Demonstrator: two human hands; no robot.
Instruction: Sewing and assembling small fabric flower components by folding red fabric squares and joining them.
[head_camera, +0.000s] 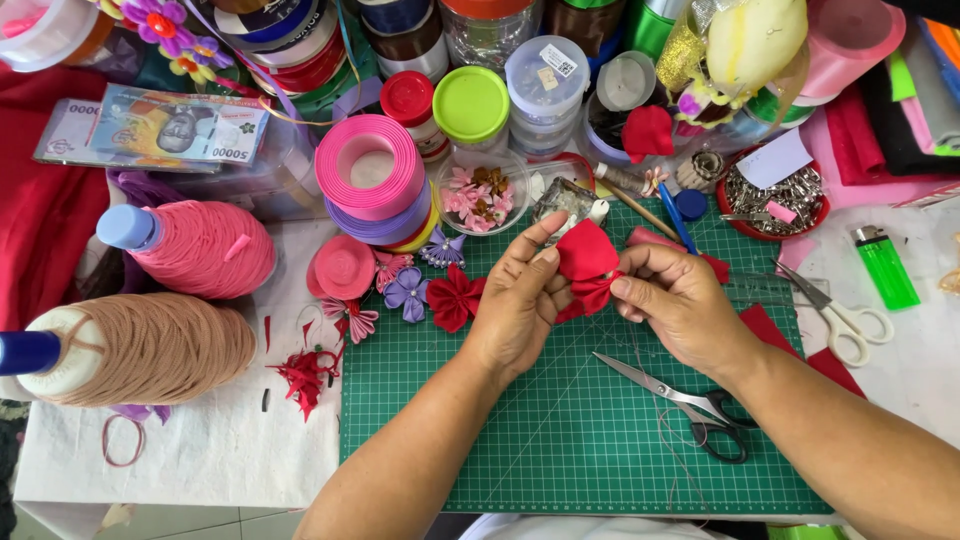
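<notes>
Left hand: I see my left hand (520, 305) with palm turned inward, thumb and fingers pinching the red fabric piece (585, 265).
Right hand: my right hand (680, 300) grips its lower fold — fingers curled.
Fabric: held just above the green cutting mat (560, 440).
Nearby: black-handled scissors (690, 405) beneath my right wrist.

Red fabric piece (587, 262) partly covered by fingers of left hand (520, 300) and right hand (680, 305); folds unclear. Black-handled scissors (690, 405) handle part hidden under right forearm. Beige thread cone (150, 348) cut by left edge. Top-row jars (480, 30) cropped. Contents of clear bowl (483, 192) too small to tell.
</notes>
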